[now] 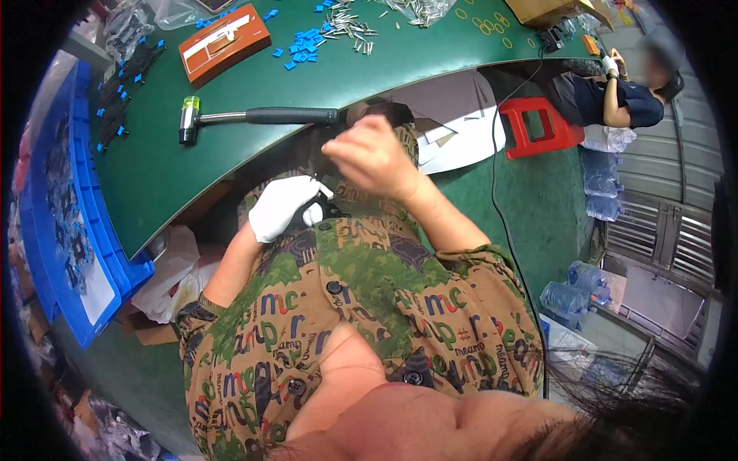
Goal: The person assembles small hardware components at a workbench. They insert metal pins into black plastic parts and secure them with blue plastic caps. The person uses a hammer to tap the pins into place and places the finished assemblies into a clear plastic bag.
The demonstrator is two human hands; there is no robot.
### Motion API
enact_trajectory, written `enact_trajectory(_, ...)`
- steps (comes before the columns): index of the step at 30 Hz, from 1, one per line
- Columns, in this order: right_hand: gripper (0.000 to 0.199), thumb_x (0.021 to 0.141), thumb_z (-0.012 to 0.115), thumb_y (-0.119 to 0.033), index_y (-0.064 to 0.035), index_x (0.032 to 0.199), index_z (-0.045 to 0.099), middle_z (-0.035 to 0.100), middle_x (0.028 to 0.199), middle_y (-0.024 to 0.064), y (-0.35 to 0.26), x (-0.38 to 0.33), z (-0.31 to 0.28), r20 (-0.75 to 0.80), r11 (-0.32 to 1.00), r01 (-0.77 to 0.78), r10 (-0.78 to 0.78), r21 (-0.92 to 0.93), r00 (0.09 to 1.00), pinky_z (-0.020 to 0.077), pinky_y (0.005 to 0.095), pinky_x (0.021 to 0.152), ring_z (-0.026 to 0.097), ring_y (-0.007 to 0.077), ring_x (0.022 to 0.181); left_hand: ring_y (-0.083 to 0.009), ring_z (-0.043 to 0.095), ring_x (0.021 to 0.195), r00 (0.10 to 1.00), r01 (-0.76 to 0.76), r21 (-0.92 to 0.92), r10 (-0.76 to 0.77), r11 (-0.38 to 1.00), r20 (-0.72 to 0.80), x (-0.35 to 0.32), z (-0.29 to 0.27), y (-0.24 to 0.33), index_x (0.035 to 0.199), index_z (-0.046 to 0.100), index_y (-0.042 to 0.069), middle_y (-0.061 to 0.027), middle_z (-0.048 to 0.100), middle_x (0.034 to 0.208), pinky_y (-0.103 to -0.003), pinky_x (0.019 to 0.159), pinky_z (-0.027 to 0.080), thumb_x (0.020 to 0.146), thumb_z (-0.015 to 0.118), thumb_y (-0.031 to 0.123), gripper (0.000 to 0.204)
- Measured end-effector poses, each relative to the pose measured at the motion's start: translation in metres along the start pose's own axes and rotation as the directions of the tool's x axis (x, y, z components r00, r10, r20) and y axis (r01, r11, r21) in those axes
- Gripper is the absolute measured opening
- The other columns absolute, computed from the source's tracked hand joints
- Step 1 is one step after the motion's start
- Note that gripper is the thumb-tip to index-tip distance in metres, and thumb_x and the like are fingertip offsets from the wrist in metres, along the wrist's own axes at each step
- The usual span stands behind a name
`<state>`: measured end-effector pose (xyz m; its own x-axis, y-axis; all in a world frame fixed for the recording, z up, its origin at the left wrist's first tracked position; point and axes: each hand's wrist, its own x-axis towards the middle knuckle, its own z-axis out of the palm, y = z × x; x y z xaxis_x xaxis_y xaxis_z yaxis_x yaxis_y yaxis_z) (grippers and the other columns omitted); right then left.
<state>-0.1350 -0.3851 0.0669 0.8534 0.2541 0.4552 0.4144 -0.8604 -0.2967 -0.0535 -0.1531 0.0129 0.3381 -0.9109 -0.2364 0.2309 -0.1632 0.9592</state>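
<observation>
My left hand [283,209], in a white glove, is in front of my body below the table edge. Its fingers are bent closed around something small and dark that I cannot make out. Above it and to the right, my bare right hand [370,157] is raised, slightly blurred, with curled fingers; whatever they may hold is hidden. Near the right hand, at the table's edge, ends the black grip of a mallet [288,116]. This mallet lies flat, its metal head and yellow-green clear face to the left. Neither hand touches it.
On the green table [430,65] are an orange-brown box [224,44], blue plastic pieces [305,48], metal pins [350,29] and yellow rings [492,27]. A blue crate [104,223] of dark parts stands left. At right are a red stool [540,127], a cable [498,200] and a seated person [626,100].
</observation>
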Motion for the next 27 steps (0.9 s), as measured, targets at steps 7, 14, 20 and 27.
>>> enact_trajectory(7,0.02,0.087,0.069,-0.013,-0.0156,0.107,0.072,0.064,0.095,0.0016,0.064,0.08,0.008,-0.099,0.956,-0.155,0.134,-0.249,0.986,0.0421,0.0401,0.085,0.063,0.0224,0.093,-0.0142,0.063,0.085,0.999,-0.037,0.051,0.038,0.998,-0.004,0.004,-0.001,0.001,0.103,0.077,0.002,-0.0067,0.072,0.094,-0.03,0.082,0.051,0.103,0.056,0.024,0.03)
enact_trajectory(14,0.014,0.088,0.069,-0.017,-0.0187,0.101,0.074,0.065,0.097,0.0006,0.077,0.087,0.009,0.069,0.899,-0.076,0.117,-0.432,0.991,0.0425,0.0413,0.088,0.063,0.0211,0.098,-0.0151,0.063,0.088,0.999,0.034,0.025,-0.033,0.999,-0.028,-0.002,-0.001,0.003,0.102,0.076,0.0,-0.0078,0.072,0.096,-0.031,0.084,0.05,0.103,0.057,0.025,0.032)
enact_trajectory(20,0.011,0.09,0.071,-0.026,-0.0171,0.094,0.074,0.066,0.094,-0.0007,0.078,0.065,-0.026,0.068,0.936,-0.051,0.08,-0.348,0.995,0.0428,0.0393,0.088,0.065,0.021,0.093,-0.0178,0.065,0.083,0.996,-0.088,0.163,0.087,0.983,0.009,0.001,0.003,0.001,0.107,0.076,0.004,-0.0092,0.073,0.094,-0.032,0.08,0.052,0.103,0.056,0.025,0.03)
enact_trajectory(27,0.041,0.095,0.065,-0.048,-0.0089,0.082,0.071,0.072,0.076,0.0114,0.061,0.081,-0.021,0.162,0.866,-0.283,0.376,-0.412,0.913,0.0536,0.0453,0.069,0.071,0.0326,0.072,-0.0214,0.066,0.085,0.996,-0.082,0.21,0.075,0.974,0.042,0.005,0.004,0.005,0.104,0.072,0.0,-0.0118,0.071,0.094,-0.033,0.081,0.051,0.104,0.056,0.026,0.031)
